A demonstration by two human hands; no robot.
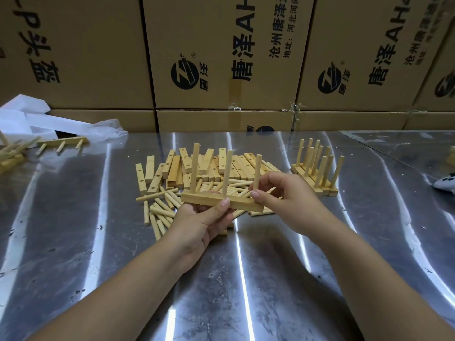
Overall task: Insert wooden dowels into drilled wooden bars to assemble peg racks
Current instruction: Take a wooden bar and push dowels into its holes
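Far left of the pale drilled wooden bar point(216, 202), a finished three-peg rack point(62, 143) lies on its side on the shiny metal tabletop point(221, 279). Your left grip point(202, 222) holds that bar from beneath, thumb on its front face. Three round wooden dowels point(227, 173) stand upright in it. Behind the bar lies a heap of loose bars and dowels point(172, 173). Your right grip point(283, 193) pinches the rightmost dowel point(258, 171) near its base. Right of the bar, finished racks point(316, 168) stand together.

**One head-worn view, forward and down**

A single wide-angle camera sits on the person's head, facing forward and down over a metal table point(320, 267). The left hand point(197, 225) and right hand point(283, 193) lie close beneath it, mid-frame. Cardboard boxes point(98, 57) wall off the far side.
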